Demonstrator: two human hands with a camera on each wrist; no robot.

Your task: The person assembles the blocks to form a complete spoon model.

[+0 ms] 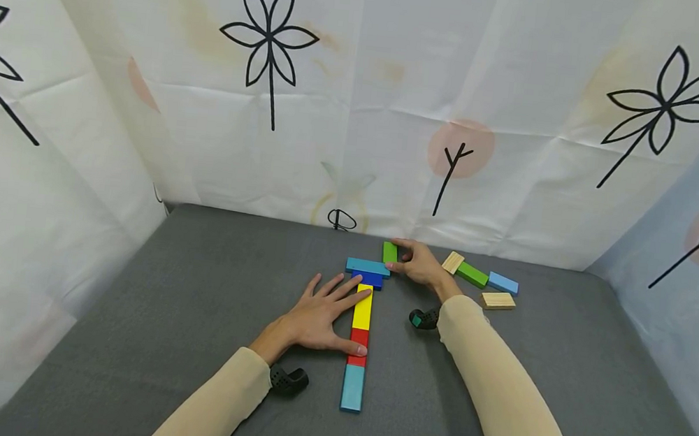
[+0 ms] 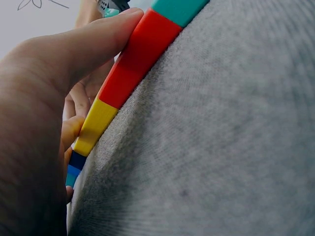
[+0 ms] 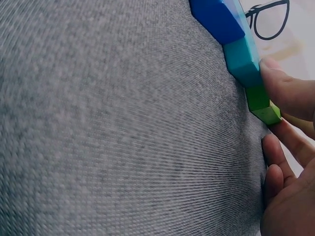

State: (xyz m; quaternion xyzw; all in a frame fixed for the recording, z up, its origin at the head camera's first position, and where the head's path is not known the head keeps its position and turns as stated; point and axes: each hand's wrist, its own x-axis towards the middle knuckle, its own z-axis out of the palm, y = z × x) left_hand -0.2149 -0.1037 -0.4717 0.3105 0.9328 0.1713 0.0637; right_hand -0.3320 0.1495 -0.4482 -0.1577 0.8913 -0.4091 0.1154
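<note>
A row of wooden blocks runs away from me: a teal block [image 1: 353,388], a red block [image 1: 360,336], a yellow block [image 1: 362,315] and a blue block [image 1: 373,282]. A second teal block [image 1: 364,266] lies crosswise at the far end. My left hand [image 1: 314,318] is spread beside the row, thumb touching the red block and fingertips reaching the yellow and blue ones. At the row's far right, a green block [image 1: 390,252] points away from the crosswise teal block. My right hand [image 1: 422,264] holds this green block between thumb and index finger, the thumb [image 3: 285,86] also by the teal block.
Right of the right hand lie a natural wood block [image 1: 453,262], another green block [image 1: 472,275], a light blue block [image 1: 503,283] and a second natural block [image 1: 497,301]. A patterned white cloth [image 1: 355,155] hangs behind the grey surface [image 1: 208,303].
</note>
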